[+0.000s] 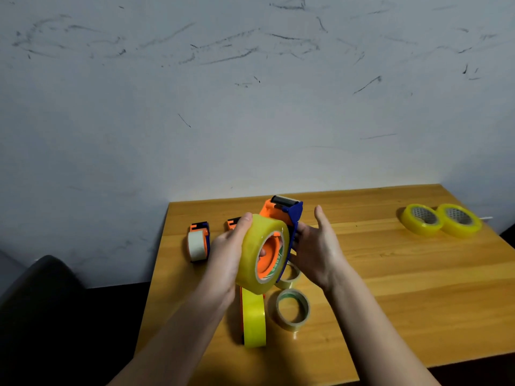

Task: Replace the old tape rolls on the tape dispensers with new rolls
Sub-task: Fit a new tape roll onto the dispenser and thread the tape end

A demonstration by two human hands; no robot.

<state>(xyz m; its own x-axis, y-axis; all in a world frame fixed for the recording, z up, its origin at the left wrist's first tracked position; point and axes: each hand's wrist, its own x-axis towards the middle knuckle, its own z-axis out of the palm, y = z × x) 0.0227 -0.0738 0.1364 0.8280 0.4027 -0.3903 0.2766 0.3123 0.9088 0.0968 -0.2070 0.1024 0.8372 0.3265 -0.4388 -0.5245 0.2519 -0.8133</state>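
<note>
The person holds an orange-and-blue tape dispenser (281,218) up over the wooden table (390,274). A thick yellow tape roll (259,253) sits on its orange hub. The left hand (228,252) wraps the roll's outer face, its grip curled around it. The right hand (317,246) cups the dispenser's far side, fingers curled behind the blue frame, thumb raised. Below, another yellow roll (253,319) stands on edge, with two thin, nearly spent rolls (292,306) beside it. A second dispenser (198,242) with white tape lies to the left; two fresh yellow rolls (441,223) rest far right.
</note>
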